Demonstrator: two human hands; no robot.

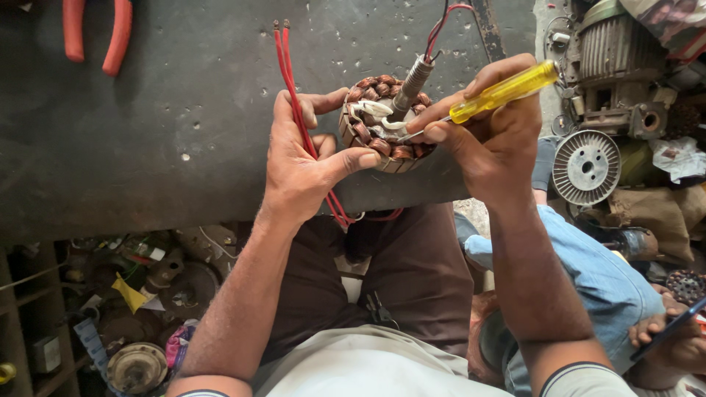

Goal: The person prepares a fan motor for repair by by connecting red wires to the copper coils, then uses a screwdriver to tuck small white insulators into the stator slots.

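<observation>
While it rests on the near edge of the dark grey, pitted tabletop (147, 132), the round motor stator with copper-brown coils (386, 121) is gripped by the left hand (305, 165): thumb along the near rim, fingers curled over the far side, so the fingers are clamped on the stator. A grey metal shaft (412, 84) stands up from its middle, tilted slightly right, with white sleeved leads looped beside it. Two thin red wires (294, 95) run from the far tabletop across the left palm and down past the table edge to the lap.

The right hand (496, 136) comes in from the right with the wrist bent, its fingers closed around a yellow translucent-handled screwdriver (504, 92); the handle points up to the right and the thin blade reaches down-left into the windings beside the shaft. Both forearms rise from the lower frame, over brown trousers.

Farther off, orange-handled pliers (95, 33) lie at the tabletop's far left corner, well apart from the hands. To the right sit a ribbed grey motor housing (614, 48) and a round finned metal disc (586, 167). A second person in a blue garment (588, 272) sits at the lower right, one hand holding a dark phone (669, 331). Scrap parts clutter the shelves and floor under the tabletop at lower left.
</observation>
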